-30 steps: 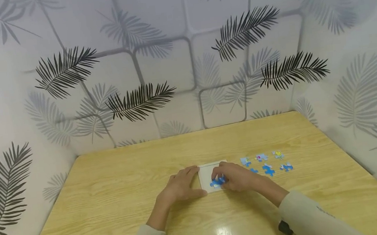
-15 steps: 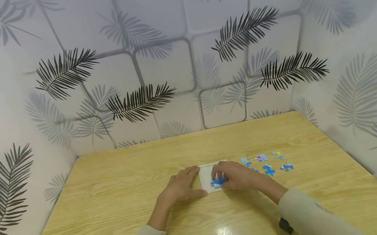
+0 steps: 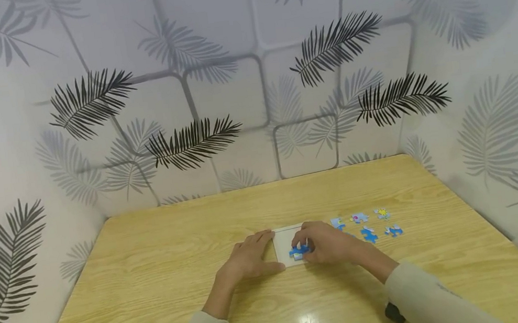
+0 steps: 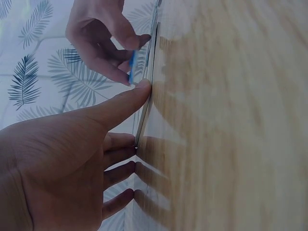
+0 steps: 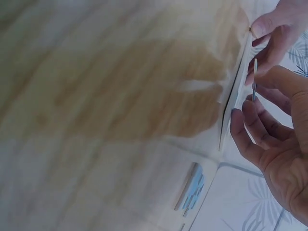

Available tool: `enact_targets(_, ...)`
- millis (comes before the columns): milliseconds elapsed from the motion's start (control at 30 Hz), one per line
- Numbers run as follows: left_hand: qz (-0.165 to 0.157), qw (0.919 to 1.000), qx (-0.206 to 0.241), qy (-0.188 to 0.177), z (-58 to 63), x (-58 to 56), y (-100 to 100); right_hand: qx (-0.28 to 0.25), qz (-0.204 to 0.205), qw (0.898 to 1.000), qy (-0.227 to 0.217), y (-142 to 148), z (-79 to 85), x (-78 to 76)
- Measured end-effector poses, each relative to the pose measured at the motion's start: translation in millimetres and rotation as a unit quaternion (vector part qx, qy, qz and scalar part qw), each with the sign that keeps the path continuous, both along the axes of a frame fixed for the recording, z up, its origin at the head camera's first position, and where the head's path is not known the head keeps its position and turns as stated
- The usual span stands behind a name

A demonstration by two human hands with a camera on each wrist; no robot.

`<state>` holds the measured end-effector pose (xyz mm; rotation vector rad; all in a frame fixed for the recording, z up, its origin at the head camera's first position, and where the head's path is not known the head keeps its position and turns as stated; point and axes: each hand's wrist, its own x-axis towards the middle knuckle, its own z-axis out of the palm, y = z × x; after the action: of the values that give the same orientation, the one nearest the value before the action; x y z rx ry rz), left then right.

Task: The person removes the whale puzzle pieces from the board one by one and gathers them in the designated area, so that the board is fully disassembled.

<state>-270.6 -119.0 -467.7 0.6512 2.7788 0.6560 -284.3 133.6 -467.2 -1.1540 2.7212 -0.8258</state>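
Observation:
A thin white puzzle tray (image 3: pixel 283 239) lies on the wooden table in the head view. My left hand (image 3: pixel 248 257) rests at its left side, thumb and fingertips touching the edge with the fingers spread. My right hand (image 3: pixel 328 242) pinches a blue puzzle piece (image 3: pixel 298 252) just over the tray. In the right wrist view that puzzle piece (image 5: pixel 255 79) is seen edge-on between thumb and fingers, with other fingertips right at the tray (image 5: pixel 234 98). The left wrist view shows the left hand's thumb (image 4: pixel 127 103) on the tray's edge.
Several loose puzzle pieces (image 3: pixel 369 234) lie to the right of the tray, partly hidden by the right hand. One piece has a yellow sun (image 3: pixel 382 213). A patterned wall (image 3: pixel 249 157) stands behind the wooden table (image 3: pixel 178 254).
The right hand keeps its pinch on the blue puzzle piece, which has shifted and turned only slightly over the tray. The left hand stays at the tray's edge.

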Motion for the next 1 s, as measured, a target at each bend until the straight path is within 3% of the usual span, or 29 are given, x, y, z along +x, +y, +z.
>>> enact_targets(233,0.004,1.0000,-0.004,-0.001,-0.2,1.1,0,-0.076,0.009,0.997,-0.027,24,8.1,2.9)
enact_targets(433,0.001,1.0000,0.001,-0.001,-0.6,1.0,0,-0.096,-0.016,0.995,-0.029,63,13.9,7.3)
enact_targets(733,0.000,1.0000,-0.005,0.001,1.2,0.2,1,-0.076,-0.040,0.996,0.027,137,12.5,27.1)
enact_targets(867,-0.001,0.9999,-0.011,0.003,-0.5,-0.2,0,-0.063,-0.022,0.998,0.021,156,7.5,38.1)
enact_targets(1000,-0.005,1.0000,0.000,0.006,-0.6,1.5,-1,-0.008,-0.011,0.998,0.053,162,2.8,43.9)
